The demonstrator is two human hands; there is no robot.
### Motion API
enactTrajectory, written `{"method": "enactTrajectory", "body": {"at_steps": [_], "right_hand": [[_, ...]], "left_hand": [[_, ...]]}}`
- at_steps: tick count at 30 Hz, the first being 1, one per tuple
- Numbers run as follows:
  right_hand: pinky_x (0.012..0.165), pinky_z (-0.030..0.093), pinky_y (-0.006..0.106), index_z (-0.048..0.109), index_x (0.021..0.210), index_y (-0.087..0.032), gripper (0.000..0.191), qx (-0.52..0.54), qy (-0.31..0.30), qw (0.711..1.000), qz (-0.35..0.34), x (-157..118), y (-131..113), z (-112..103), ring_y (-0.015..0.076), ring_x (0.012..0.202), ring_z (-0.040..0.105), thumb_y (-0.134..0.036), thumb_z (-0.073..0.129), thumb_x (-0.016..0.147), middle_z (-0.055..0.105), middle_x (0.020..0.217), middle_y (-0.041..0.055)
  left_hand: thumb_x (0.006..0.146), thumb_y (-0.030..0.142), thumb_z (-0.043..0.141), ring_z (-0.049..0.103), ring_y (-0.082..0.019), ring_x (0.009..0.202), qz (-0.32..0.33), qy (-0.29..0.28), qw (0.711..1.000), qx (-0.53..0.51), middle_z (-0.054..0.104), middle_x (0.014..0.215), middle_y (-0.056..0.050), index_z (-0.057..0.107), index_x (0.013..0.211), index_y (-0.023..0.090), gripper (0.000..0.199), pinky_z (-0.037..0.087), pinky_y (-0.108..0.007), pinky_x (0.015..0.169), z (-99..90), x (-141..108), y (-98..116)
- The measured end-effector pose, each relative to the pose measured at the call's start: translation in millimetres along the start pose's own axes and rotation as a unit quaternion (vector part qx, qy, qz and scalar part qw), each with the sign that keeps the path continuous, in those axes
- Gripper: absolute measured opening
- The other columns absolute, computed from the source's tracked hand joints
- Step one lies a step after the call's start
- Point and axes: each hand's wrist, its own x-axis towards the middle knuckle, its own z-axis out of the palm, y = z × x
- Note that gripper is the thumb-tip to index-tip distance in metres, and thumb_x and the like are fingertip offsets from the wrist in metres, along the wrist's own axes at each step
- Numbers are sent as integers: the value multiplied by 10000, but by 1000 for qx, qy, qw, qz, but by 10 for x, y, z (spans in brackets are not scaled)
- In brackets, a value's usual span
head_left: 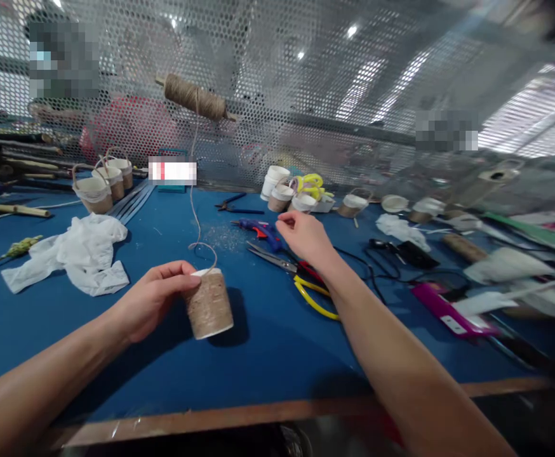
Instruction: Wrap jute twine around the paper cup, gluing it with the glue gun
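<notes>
My left hand (160, 295) pinches the rim of a small cup wrapped in brown twine (209, 308), held tilted over the blue table. A thin strand of twine (192, 197) runs from the cup up to a spool (195, 97) on the perforated screen. My right hand (306, 238) is above the handle end of a blue glue gun (261, 230), its fingers pressed together; what they hold, if anything, is too small to make out. Beneath the right wrist lie scissors with yellow and red handles (313, 289).
White crumpled cloth (84, 251) and handled cups (94, 195) are at left. Pliers (239, 208) lie at the back, near more cups (280, 197). Black cables, a magenta tool (449, 311) and strips crowd the right. The table's wooden edge (201, 419) runs along the front.
</notes>
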Motion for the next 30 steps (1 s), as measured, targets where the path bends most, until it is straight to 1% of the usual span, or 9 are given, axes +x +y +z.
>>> {"method": "enactTrajectory", "body": {"at_steps": [2,6,12,17,20,22,25,27,30], "right_hand": [[798,488,390,559,1103,-178,257,-36,-24,999,24,142,88,-5,190,947,578,-299,513,881,566,1142,74],[790,492,386,549,1122,-171,277,-53,-72,995,42,291,172,173,194,947,581,-297,521,877,563,1145,78],[791,491,384,561,1105,-191,250,18,-47,997,64,277,140,269,190,945,578,-300,503,887,564,1148,70],[719,491,315,524,1063,-154,254,160,6,986,39,-32,-46,30,156,830,586,-202,559,816,595,988,53],[564,472,265,544,842,-171,115,250,-66,966,19,-336,-170,-122,122,572,543,-261,553,771,558,659,-5],[510,444,253,533,719,-175,161,285,-112,952,6,-520,-219,-167,106,503,507,-322,599,724,540,602,-13],[490,426,230,588,765,-156,172,345,-189,919,-33,-711,-226,-137,88,490,500,-319,632,728,589,647,6],[459,407,213,609,831,-158,164,361,-218,905,-51,-784,-205,-89,78,455,471,-314,595,784,567,580,-16],[435,402,200,611,829,-167,189,315,-201,925,-64,-855,-189,-43,80,426,446,-349,563,815,496,467,-50]], "left_hand": [[649,280,685,460,-108,598,29,9,999,18,540,597,27,557,630,157,179,332,-234,591,-16,13,-26],[707,308,650,499,-125,669,80,-1,993,86,584,683,-1,574,671,152,176,359,-244,634,-38,30,-87],[724,317,614,548,-203,884,122,-26,969,211,636,806,-46,556,660,163,176,385,-307,755,-57,18,-19],[744,303,577,548,-187,813,117,-75,954,265,628,784,-38,541,670,163,162,394,-320,767,-119,22,100],[748,285,568,527,-149,715,96,-96,957,257,607,743,-23,550,674,153,153,397,-287,711,-145,17,153],[734,255,582,515,-131,680,82,-102,962,240,588,705,-7,548,665,148,132,392,-266,683,-144,13,172],[723,241,602,502,-110,633,62,-90,976,191,567,655,10,553,669,138,126,387,-245,648,-126,29,151],[719,246,619,496,-99,616,68,-57,984,152,561,641,18,552,674,136,136,383,-233,633,-115,53,109],[710,252,645,504,-94,620,91,-11,990,109,565,639,25,539,671,143,157,389,-223,636,-101,84,41]]}}
